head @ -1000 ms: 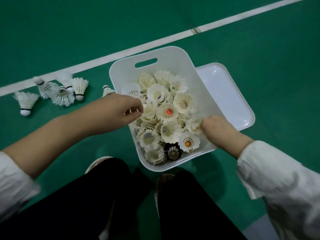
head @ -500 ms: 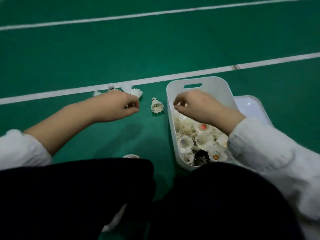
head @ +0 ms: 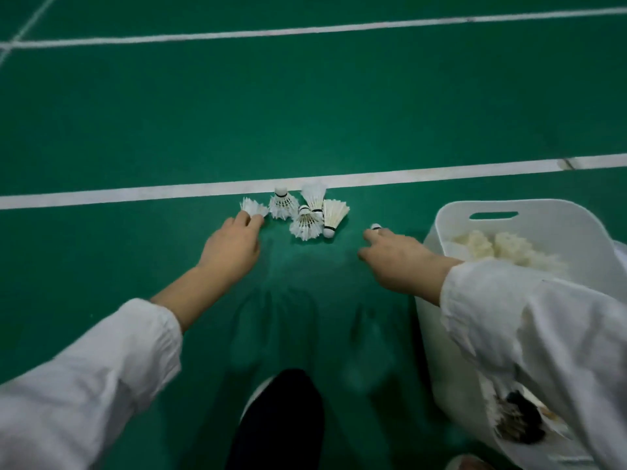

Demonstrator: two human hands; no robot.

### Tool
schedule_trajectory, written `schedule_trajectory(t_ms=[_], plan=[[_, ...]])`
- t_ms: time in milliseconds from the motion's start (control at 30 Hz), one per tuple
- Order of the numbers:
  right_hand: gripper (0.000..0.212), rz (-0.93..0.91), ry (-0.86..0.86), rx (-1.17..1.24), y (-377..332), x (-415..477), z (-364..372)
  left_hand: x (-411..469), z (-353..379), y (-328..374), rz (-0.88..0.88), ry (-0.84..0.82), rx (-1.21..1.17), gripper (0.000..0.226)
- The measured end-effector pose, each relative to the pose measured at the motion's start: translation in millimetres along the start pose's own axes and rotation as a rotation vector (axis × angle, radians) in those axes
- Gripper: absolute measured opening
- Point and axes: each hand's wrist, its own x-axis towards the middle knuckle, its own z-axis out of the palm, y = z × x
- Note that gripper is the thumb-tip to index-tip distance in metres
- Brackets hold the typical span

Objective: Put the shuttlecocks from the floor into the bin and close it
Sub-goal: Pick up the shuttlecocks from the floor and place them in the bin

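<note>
Now your left hand (head: 234, 245) is out over the green floor (head: 169, 123), fingertips pinched onto the feathers of the leftmost shuttlecock (head: 252, 207), which lies just below the white court line (head: 135, 193). Beside it sits a tight cluster of four more shuttlecocks (head: 307, 212), touching one another, some cork up, one lying with its cork toward you. Your right hand (head: 400, 257) reaches across from the bin side, fingers curled around a shuttlecock cork (head: 375, 226); only the white tip peeks out past your fingertips, so how firmly you've got it I cannot tell. At your right the white bin (head: 454, 218) stands open on the floor, handle slot on its far wall, with a heap of pale shuttlecocks inside (head: 498, 247). Your white sleeve (head: 529, 327) covers much of the bin's near side. Both hands are well apart, with the cluster between and just beyond them.
</note>
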Motion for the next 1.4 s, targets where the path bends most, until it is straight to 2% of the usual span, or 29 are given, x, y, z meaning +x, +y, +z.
schedule_trajectory(t_ms=[100,233,467,667,767,867,967,1067,1200,1267,1300,1400], plan=[[0.043,0.161,-0.078,0.031,14.3,35.1,22.5,33.3,33.2,-15.9,-0.1,-0.045,-0.044,0.05],[0.047,0.288,-0.159,0.182,21.2,67.7,52.0,74.3,56.3,-28.0,-0.127,0.01,-0.083,0.063],[0.042,0.315,-0.105,0.256,20.2,86.4,60.4,91.1,78.9,-44.4,0.023,-0.003,-0.044,0.055],[0.038,0.35,-0.082,0.211,25.3,82.2,55.6,77.4,85.8,-48.4,0.052,-0.077,0.065,0.018],[0.031,0.364,0.021,0.268,26.5,80.3,51.3,69.6,79.7,-45.2,0.113,-0.005,0.121,0.02],[0.029,0.371,0.132,0.488,19.9,78.7,47.9,56.7,65.1,-30.8,0.216,0.034,-0.025,0.024],[0.016,0.325,0.222,0.615,7.6,73.1,49.3,44.8,54.1,-11.1,0.251,-0.141,-0.215,0.018],[0.011,0.287,0.207,0.659,-0.5,71.5,52.9,38.3,53.5,3.3,0.282,-0.19,-0.268,0.014],[0.011,0.281,0.179,0.746,-3.9,75.0,56.9,43.1,57.7,12.8,0.253,-0.104,-0.158,0.024],[0.012,0.29,0.178,0.761,-4.4,75.5,57.4,49.9,59.9,14.7,0.234,-0.127,-0.084,0.026],[0.015,0.293,0.172,0.763,-4.3,75.6,57.0,54.3,61.2,14.2,0.236,-0.146,-0.043,0.033],[0.024,0.287,0.13,0.758,-4.9,75.3,54.0,66.4,62.3,13.1,0.258,-0.169,0.107,0.077]])
